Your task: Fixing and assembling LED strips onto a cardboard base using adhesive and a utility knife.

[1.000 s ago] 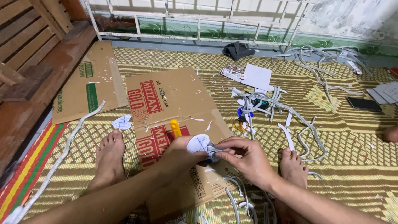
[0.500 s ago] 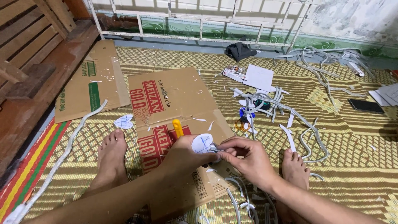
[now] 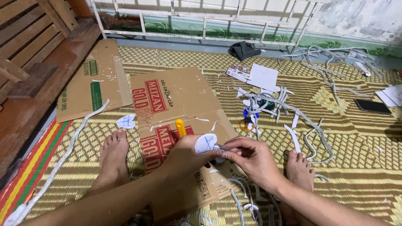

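A yellow-and-green woven mat [image 3: 343,138] covers the floor, with a wooden bench [image 3: 29,54] along its left edge and a white metal railing [image 3: 201,21] at the far end. On the mat lie 2 flattened cardboard sheets: a plain one with a green panel [image 3: 90,81] further left, and a red-printed one [image 3: 180,104] stretching down under the hands. A tangle of white foam strips [image 3: 272,102] sits to the right of the cardboard, a second tangle [image 3: 326,58] lies near the far wall, and a long white strip [image 3: 71,146] runs along the mat's left side. The person's 2 bare feet rest on the mat, the left foot [image 3: 112,157] beside the cardboard and the right foot [image 3: 299,169] near the strips. A dark phone [image 3: 372,106] lies far right. The left hand [image 3: 186,155] is curled with its fingers closed on a small white oval cutout [image 3: 206,143], held just above the red-printed cardboard. The right hand [image 3: 251,157] has thumb and forefinger pinched together at the cutout's right edge, the other fingers folded loosely. A yellow-handled cutter [image 3: 180,127] lies on the cardboard just behind the left hand, and another white cutout [image 3: 126,121] lies on the mat near the left foot. Compared with 0.5 s ago, both hands keep the same grip and place; only the view has shifted slightly.
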